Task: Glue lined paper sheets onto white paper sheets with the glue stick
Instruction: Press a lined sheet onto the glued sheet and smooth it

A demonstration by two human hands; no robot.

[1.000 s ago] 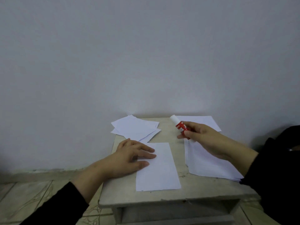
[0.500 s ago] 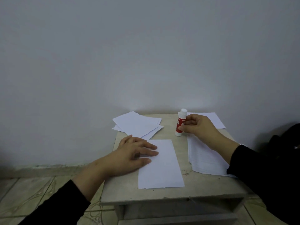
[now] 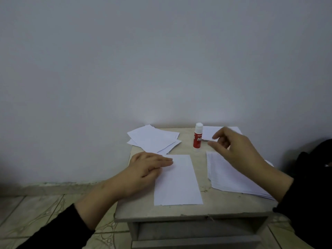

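Standing capped, glue stick (image 3: 198, 135) beside empty right hand (image 3: 237, 150).

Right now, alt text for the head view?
A left hand presses flat on a white sheet on a small table, while the open right hand hovers beside a capped glue stick standing upright. Paper stacks lie at the back left and right.

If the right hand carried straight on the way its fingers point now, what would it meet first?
Probably the glue stick: the right hand hangs open, fingers pointing left toward it. Depth is unclear, so it might pass just in front.
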